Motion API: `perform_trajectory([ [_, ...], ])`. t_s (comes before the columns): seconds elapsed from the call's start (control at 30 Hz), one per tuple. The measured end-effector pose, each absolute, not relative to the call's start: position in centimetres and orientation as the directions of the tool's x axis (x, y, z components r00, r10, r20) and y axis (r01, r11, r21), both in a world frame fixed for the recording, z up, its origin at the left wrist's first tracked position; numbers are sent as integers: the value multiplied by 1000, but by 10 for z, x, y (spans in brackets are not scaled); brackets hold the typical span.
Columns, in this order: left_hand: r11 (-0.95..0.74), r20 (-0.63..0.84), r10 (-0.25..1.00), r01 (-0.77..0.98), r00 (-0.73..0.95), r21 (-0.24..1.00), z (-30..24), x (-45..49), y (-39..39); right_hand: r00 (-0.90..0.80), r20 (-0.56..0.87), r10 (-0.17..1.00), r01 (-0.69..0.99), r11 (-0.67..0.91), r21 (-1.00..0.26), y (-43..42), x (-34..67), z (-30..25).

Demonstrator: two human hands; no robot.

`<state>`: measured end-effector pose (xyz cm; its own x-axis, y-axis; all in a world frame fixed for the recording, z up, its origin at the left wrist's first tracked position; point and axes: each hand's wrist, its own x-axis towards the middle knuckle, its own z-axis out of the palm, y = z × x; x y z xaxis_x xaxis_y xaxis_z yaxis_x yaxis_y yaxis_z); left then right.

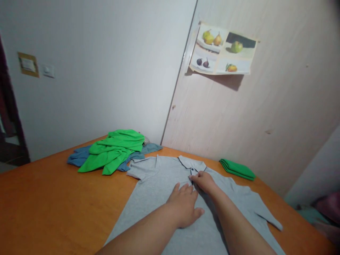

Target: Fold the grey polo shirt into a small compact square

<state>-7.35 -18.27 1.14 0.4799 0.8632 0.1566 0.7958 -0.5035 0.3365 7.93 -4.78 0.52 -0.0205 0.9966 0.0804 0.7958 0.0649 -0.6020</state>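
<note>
A grey short-sleeved polo shirt (156, 198) lies spread front up on the orange surface, its collar (191, 163) toward the wall. My left hand (183, 205) rests flat on the chest with fingers spread. Just below the collar, my right hand (204, 181) has its fingers pinched together at the button placket, gripping its edge. A dark button (192, 169) shows above those fingertips. The lower hem is out of view, and my forearms cover part of the front.
A crumpled bright green garment (117, 148) lies on blue clothing (79, 156) at the back left. A folded green cloth (237, 169) sits at the back right, near the wall. The orange tabletop (53, 205) extends left. A fruit poster (224, 49) hangs above.
</note>
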Motion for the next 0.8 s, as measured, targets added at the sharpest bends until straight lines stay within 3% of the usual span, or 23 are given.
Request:
perform_trajectory([
  [0.23, -497, 166, 867, 788, 471, 362, 10, -74, -183, -53, 136, 989, 825, 120, -552, -41, 85, 1],
  [0.53, -496, 168, 867, 786, 469, 368, 10, -74, -184, 16, -14, 1000, 670, -21, -742, -45, 82, 0],
  [0.8, -498, 154, 865, 783, 477, 374, 8, -73, -181, 66, -66, 996, 570, -92, -817, -51, 78, 9],
])
